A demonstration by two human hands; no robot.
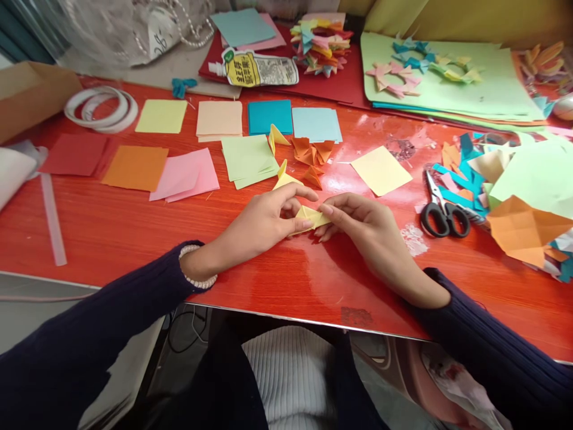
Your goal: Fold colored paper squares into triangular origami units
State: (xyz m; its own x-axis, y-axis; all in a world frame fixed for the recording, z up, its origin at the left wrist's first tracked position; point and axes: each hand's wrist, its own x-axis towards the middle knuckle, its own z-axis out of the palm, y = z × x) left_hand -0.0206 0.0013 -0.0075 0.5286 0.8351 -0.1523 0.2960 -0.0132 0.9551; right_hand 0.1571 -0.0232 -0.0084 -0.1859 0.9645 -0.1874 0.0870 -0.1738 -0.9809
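The folded paper (313,217) is pale yellow, the table (147,239) red with dark wood grain.

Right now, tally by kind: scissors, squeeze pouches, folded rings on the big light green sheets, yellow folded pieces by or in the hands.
Scissors: 1
Squeeze pouch: 1
Folded rings: 3 (blue ring, pink ring, yellow-green ring)
Yellow folded pieces: 3 (held piece, near loose piece, far loose piece)
Total: 8
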